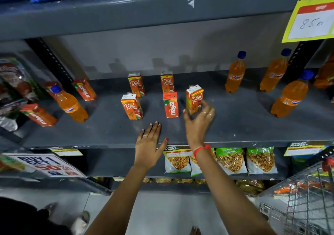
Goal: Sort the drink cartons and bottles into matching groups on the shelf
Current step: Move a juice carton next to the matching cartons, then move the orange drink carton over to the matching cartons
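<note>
On the grey shelf [235, 126], my right hand [198, 120] grips an orange Real carton [193, 99] from below, at centre right. My left hand [148, 142] lies flat and open on the shelf's front edge. Three more Real cartons stand upright: front left [131, 106], back left [136, 84], back middle [167, 82]. A red Maaza carton [170, 105] stands just left of the held one. Two Maaza cartons lean at the left [85, 89] [38, 114]. One orange Fanta bottle [71, 104] tilts at the left. Three Fanta bottles stand at the right [235, 73] [274, 72] [291, 94].
Snack packets [231, 159] hang on the shelf below. A wire shopping basket [307, 198] is at the lower right. A yellow price sign [312, 17] hangs from the shelf above at the right. Packaged goods [14, 84] crowd the far left. A promo sign [45, 164] sits lower left.
</note>
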Available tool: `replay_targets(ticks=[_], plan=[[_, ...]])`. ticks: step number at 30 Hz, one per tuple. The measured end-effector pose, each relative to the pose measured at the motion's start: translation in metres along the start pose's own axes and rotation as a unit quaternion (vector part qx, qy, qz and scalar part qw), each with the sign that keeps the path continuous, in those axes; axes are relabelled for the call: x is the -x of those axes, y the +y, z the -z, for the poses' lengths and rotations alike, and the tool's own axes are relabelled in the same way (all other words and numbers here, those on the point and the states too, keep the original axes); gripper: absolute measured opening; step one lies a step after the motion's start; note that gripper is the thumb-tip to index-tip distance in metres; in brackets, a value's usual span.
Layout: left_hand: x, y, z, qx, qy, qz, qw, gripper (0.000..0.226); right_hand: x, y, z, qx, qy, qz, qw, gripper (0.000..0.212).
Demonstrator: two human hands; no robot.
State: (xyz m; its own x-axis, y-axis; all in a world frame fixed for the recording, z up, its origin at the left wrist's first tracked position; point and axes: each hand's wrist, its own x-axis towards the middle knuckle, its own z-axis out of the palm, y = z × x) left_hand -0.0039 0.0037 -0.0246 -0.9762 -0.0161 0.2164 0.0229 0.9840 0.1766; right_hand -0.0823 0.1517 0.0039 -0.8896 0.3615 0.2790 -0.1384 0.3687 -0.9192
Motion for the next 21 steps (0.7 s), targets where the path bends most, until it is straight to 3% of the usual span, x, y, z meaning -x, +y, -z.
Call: replay_targets(ticks=[6, 9, 17, 21], plan=[[0.0, 0.0, -0.003, 0.008, 0.011, -0.001, 1.0, 0.063, 0.022, -0.007, -0.03, -0.028, -0.128, 0.029, 0.991, 0.07], [0.001, 0.0, -0.003, 0.013, 0.016, 0.003, 1.0, 0.062, 0.018, -0.016, -0.044, -0.02, -0.129, 0.011, 0.991, 0.074], [0.006, -0.022, 0.003, 0.064, 0.019, 0.009, 0.998, 0.062, 0.018, -0.017, -0.045, 0.019, -0.103, -0.001, 0.994, 0.057], [0.017, -0.062, 0.014, 0.075, 0.038, 0.038, 0.996, 0.077, 0.036, -0.024, -0.038, 0.018, -0.132, -0.01, 0.991, 0.05]])
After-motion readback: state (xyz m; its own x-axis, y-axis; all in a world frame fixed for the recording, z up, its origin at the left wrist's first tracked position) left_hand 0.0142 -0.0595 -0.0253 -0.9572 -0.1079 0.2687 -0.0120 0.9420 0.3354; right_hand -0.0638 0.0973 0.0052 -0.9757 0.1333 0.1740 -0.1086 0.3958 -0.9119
